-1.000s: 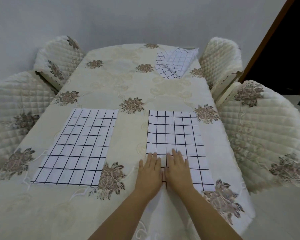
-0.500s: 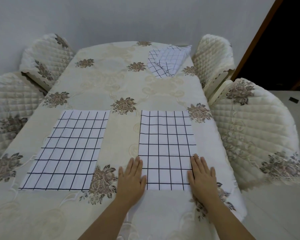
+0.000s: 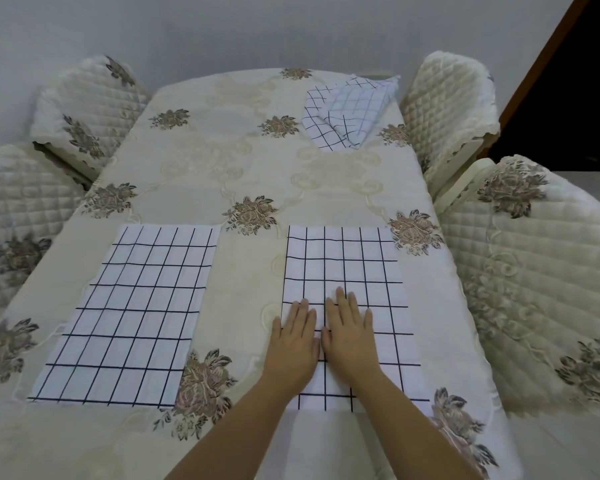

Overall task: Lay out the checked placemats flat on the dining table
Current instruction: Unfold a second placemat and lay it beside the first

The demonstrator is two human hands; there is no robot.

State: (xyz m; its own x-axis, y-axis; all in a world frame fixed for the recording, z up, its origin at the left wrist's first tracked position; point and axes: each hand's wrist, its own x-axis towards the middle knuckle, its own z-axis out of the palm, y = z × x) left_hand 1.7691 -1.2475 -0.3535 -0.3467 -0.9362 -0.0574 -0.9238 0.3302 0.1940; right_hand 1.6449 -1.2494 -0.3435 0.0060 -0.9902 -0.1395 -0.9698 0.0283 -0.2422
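At the near edge of the dining table (image 3: 243, 168), two bare forearms reach forward from the bottom of the view. Left hand (image 3: 295, 344) and right hand (image 3: 350, 337) lie palm down, side by side, thumbs just beside each other, all fingers straight. Neither hand grips anything. Both press on the near half of the right placemat (image 3: 361, 261); the left hand sits at that mat's left border.

The right placemat is white with a dark grid and lies flat and fully spread, long side running away from the person. The left placemat (image 3: 136, 306), same pattern, lies flat beside it, well apart, with bare cream tablecloth (image 3: 246, 278) between them. The cloth carries brown flower motifs.

Further back, near the far right corner of the table, the remaining placemats (image 3: 350, 112) rest in a loosely folded heap.

Four chairs in quilted cream covers flank the table: near left chair (image 3: 11, 216), far left chair (image 3: 87, 109), far right chair (image 3: 451, 98), near right chair (image 3: 534, 271). A pale wall (image 3: 257, 26) stands behind.
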